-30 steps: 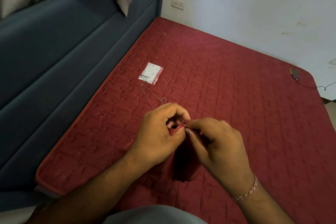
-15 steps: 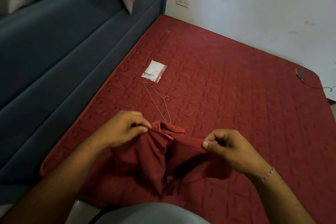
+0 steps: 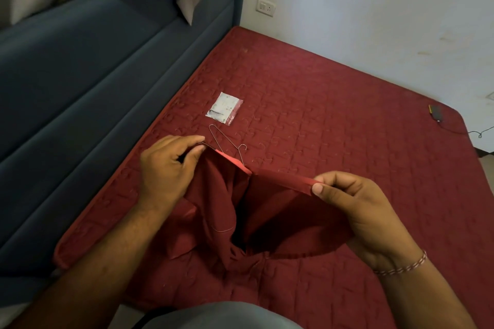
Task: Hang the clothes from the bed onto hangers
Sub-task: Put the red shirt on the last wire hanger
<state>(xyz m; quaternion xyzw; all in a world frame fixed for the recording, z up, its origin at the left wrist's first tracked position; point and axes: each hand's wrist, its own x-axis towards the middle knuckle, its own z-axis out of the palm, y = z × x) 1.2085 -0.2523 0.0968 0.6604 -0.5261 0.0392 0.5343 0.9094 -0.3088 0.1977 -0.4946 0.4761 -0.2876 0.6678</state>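
Currently both hands, left hand and right hand, pinch the limp, light red garment by its hem; wire hanger lies just beyond on the bed.

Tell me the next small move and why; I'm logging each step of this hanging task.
Probably free one hand and reach for the hanger. Both hands, left and right, pinch the garment at its edge, holding it spread open, while the hanger lies untouched on the bed just beyond, partly hidden by the cloth.
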